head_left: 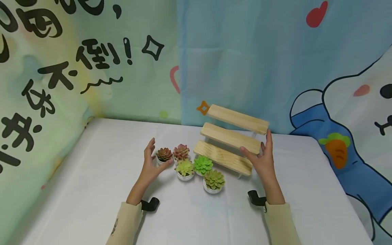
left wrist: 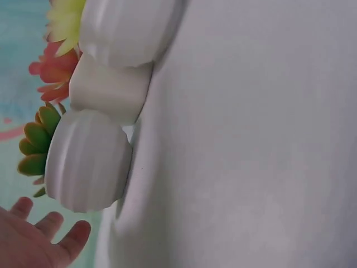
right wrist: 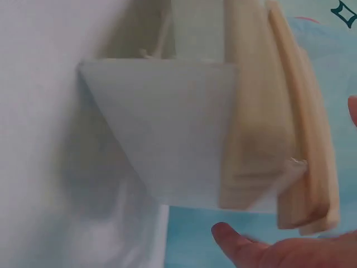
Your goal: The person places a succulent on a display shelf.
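My left hand (head_left: 150,170) is spread beside the brown-red succulent (head_left: 164,154) in its small white pot (left wrist: 89,162). In the left wrist view, a gap shows between the fingertips (left wrist: 75,237) and that pot. At the right end of a three-tier wooden stand (head_left: 231,136), my right hand (head_left: 265,163) has its fingers apart; whether it touches the planks is hard to tell. Close by stand a pink succulent (head_left: 181,151), a yellow-green one (head_left: 185,167), a bright green one (head_left: 203,164) and an olive-green one (head_left: 214,179), all potted.
A white cloth covers the table (head_left: 190,217). Behind it hang a pale green printed curtain (head_left: 137,98) and a blue one (head_left: 239,61). The stand's white side panel (right wrist: 173,128) faces the right wrist camera. Black bands with camera mounts (head_left: 150,205) sit on both wrists.
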Demonstrator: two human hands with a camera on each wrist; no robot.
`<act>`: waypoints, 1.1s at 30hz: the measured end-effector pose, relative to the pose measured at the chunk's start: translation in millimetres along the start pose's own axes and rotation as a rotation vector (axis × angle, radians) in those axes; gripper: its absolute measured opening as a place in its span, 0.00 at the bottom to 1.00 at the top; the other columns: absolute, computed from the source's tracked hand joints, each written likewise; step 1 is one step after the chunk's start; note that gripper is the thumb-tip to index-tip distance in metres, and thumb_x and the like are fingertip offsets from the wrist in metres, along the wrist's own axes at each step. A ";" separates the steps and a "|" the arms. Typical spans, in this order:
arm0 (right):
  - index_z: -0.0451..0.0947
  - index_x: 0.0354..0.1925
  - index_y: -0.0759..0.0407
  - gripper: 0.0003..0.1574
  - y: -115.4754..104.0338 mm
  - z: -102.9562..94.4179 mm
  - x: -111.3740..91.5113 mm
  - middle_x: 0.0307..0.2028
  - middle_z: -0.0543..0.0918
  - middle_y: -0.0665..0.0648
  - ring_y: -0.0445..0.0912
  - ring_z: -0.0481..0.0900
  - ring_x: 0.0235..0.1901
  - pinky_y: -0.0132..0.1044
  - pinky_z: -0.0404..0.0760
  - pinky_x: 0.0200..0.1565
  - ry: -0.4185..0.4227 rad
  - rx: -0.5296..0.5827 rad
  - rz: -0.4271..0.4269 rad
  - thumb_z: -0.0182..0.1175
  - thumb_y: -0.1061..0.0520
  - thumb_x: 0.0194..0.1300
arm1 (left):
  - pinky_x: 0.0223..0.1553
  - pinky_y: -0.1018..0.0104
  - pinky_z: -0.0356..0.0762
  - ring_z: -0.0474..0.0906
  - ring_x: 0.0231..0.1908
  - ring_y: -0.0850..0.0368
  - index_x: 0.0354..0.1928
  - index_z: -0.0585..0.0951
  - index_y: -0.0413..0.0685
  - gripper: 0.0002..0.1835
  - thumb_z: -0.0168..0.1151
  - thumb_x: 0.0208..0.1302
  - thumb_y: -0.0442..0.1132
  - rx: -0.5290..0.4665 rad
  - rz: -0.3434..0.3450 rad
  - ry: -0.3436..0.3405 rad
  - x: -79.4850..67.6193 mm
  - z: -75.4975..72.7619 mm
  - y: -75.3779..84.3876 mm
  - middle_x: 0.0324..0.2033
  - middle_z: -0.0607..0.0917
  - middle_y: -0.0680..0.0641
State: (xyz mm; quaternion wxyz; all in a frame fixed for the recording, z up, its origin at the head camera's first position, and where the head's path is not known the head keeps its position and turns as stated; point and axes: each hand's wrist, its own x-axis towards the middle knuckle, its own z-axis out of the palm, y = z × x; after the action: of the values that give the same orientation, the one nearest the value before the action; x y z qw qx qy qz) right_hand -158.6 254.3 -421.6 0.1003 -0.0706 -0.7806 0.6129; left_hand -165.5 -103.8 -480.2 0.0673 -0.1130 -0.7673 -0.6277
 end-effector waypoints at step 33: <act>0.34 0.76 0.59 0.50 10.6 1.2 3.0 0.73 0.55 0.62 0.52 0.58 0.69 0.21 0.68 0.51 -0.067 0.043 0.117 0.56 0.56 0.72 | 0.68 0.47 0.62 0.66 0.65 0.34 0.66 0.64 0.29 0.38 0.72 0.55 0.30 0.111 -0.222 0.003 1.2 7.8 -7.3 0.59 0.71 0.28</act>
State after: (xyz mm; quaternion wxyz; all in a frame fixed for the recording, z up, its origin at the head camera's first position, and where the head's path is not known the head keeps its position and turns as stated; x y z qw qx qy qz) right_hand -161.9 256.4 -432.0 0.0399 -0.0935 -0.7646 0.6364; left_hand -168.3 -97.4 -488.3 0.0046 -0.0226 -0.8084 -0.5882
